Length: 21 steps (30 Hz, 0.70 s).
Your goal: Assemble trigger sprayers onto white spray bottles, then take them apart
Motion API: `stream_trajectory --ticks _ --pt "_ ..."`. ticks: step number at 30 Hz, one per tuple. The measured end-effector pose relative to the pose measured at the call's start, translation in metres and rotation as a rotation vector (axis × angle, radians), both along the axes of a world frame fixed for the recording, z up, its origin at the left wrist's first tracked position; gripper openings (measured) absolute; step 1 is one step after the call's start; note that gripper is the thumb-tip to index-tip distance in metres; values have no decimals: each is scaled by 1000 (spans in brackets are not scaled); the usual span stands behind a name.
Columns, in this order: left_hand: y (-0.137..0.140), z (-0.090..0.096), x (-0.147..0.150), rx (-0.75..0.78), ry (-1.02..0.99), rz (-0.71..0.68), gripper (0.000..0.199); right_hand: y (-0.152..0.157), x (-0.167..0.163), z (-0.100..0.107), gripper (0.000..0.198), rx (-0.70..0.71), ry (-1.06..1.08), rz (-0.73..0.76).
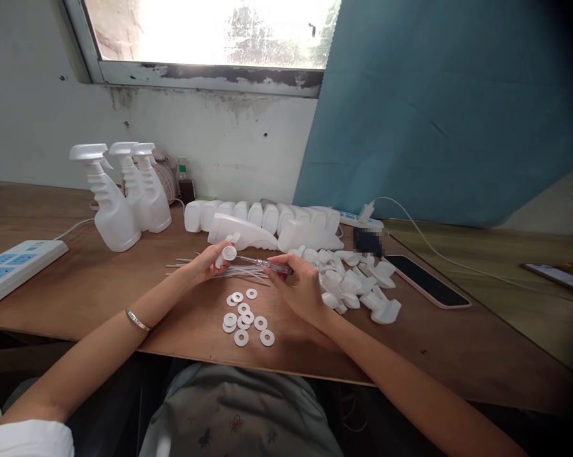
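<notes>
White plastic spray cap (228,252) pinched in left hand (205,263), steadied for screwdriver (267,264) gripped in right hand (299,289), tip toward cap. White washers (245,315) on counter (100,285) just below both hands, within reach.

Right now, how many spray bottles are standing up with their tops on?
3, grouped at the table's back left: front one, middle one, right one. The capless bottles lie down.
</notes>
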<state>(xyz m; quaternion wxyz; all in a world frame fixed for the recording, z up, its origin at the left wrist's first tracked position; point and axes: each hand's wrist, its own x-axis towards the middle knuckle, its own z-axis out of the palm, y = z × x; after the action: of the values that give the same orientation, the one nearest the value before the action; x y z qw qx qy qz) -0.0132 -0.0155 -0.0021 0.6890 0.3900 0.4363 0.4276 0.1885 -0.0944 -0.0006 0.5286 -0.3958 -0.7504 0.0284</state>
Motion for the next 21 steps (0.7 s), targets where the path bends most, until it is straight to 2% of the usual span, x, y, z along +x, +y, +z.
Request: stream_trajectory --ticks 6,9,13,17,21 --pt "-8 1 7 17 22 -116 17 -5 -1 -7 4 273 -374 -5" --pt "-11 -2 13 -15 -34 -177 21 -9 -2 -6 3 339 -441 37" --pt "-16 -1 19 -31 -101 -179 22 -13 -6 -3 8 372 -459 103" --pt "-19 1 21 -20 -120 -136 21 -15 -10 -3 12 381 -497 75" --pt "-18 -1 18 -14 -126 -230 23 -15 -11 -6 10 271 -364 80"
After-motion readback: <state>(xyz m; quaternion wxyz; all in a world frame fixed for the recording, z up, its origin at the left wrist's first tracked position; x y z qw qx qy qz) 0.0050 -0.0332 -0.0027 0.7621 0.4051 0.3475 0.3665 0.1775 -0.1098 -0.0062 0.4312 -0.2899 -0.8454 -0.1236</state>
